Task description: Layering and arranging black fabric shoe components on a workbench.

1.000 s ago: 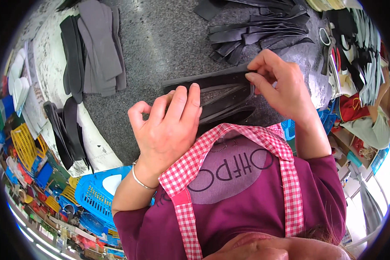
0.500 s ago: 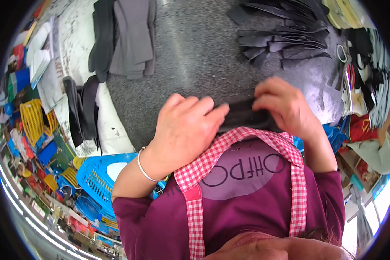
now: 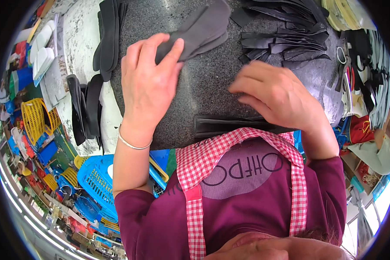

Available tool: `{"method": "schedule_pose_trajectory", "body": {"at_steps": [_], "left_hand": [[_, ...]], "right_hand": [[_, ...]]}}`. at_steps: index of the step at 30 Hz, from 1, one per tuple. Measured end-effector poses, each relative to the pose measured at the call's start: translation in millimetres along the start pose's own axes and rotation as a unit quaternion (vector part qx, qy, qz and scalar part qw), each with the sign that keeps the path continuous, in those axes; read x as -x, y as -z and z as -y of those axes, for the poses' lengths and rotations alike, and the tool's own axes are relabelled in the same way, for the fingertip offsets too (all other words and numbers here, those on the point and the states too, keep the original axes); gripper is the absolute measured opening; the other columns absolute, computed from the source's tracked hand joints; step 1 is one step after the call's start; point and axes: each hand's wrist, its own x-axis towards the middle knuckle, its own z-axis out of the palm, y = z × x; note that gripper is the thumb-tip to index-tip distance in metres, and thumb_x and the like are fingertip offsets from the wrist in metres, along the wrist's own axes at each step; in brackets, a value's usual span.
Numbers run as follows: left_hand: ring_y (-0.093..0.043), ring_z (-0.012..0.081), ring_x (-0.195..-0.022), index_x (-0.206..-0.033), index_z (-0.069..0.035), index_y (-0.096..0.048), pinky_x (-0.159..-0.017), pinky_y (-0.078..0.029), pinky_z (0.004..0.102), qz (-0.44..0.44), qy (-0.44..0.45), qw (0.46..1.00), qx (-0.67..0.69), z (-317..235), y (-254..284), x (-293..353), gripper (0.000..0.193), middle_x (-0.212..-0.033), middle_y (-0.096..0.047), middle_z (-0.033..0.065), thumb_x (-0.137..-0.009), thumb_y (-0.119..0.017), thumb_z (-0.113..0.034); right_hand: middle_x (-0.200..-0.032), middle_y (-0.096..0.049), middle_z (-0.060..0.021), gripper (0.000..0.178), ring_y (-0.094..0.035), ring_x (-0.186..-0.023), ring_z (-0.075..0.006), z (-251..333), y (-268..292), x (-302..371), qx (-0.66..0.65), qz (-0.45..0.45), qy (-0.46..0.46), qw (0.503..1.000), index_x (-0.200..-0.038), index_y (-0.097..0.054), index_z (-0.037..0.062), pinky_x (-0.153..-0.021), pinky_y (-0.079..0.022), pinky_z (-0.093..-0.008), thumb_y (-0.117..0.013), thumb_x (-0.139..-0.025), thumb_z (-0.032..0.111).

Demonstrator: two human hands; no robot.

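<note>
My left hand [image 3: 147,84] is closed on the near end of a stack of grey insole-shaped pieces [image 3: 203,32], which slants up to the right over the dark speckled table [image 3: 212,89]. Farther right, my right hand [image 3: 277,91] hovers with loosely bent fingers, and nothing shows in it. Below that hand, a folded black strip [image 3: 229,125] lies along the near edge, against the checked apron [image 3: 195,169]. Several black strips [image 3: 286,43] lie in a loose pile beyond my right hand.
Dark insole-shaped pieces [image 3: 106,41] lie at the far left, with more black pieces [image 3: 86,110] on the white sheet nearer me. Scissors [image 3: 341,65] rest at the right edge. A blue basket [image 3: 97,180] stands below the table at left. Pale strips [image 3: 379,78] hang at far right.
Both hands have left the black strip at the near edge. My left hand has moved up and left onto the grey stack, which now slants to the right; my right hand has shifted slightly left.
</note>
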Motion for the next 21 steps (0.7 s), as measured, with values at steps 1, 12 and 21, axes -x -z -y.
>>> {"method": "schedule_pose_trajectory", "body": {"at_steps": [1, 12, 21], "left_hand": [[-0.074, 0.0276, -0.104, -0.128, -0.012, -0.082, -0.095, -0.059, 0.0392, 0.012, 0.039, 0.998, 0.057, 3.5, -3.4, 5.5, 0.043, -0.117, -0.08, 0.0096, -0.086, -0.083, 0.0], [-0.081, 0.0195, -0.088, -0.112, -0.004, -0.083, -0.08, -0.061, 0.0294, 0.067, 0.219, 0.928, 0.294, 24.4, 9.9, -6.3, 0.014, -0.103, -0.084, 0.0097, -0.101, -0.075, -0.007], [-0.079, 0.0281, -0.099, -0.118, 0.006, -0.078, -0.085, -0.06, 0.0363, -0.36, 0.275, 0.8, 0.393, 46.3, 68.2, -28.4, 0.019, -0.113, -0.081, 0.0241, -0.103, -0.075, -0.006]], "right_hand": [[-0.107, -0.071, -0.0089, 0.016, -0.07, -0.101, -0.0325, -1.2, -4.5, -9.5, -0.001, 0.0, 0.001, 1.0, -0.105, -0.071, 0.004, -0.082, -0.058, -0.0456, -0.075, -0.09, 0.009], [-0.138, -0.071, 0.001, 0.038, -0.057, -0.13, -0.0142, -9.1, -52.9, -59.4, 0.243, -0.185, 0.158, 0.939, -0.124, -0.078, 0.0092, -0.101, -0.048, -0.0335, -0.065, -0.092, 0.023], [-0.147, -0.071, -0.0016, 0.047, -0.062, -0.122, -0.0217, -13.6, -65.6, -48.7, 0.18, -0.148, 0.073, 0.97, -0.134, -0.075, 0.0081, -0.101, -0.051, -0.0358, -0.08, -0.088, 0.02]]}}
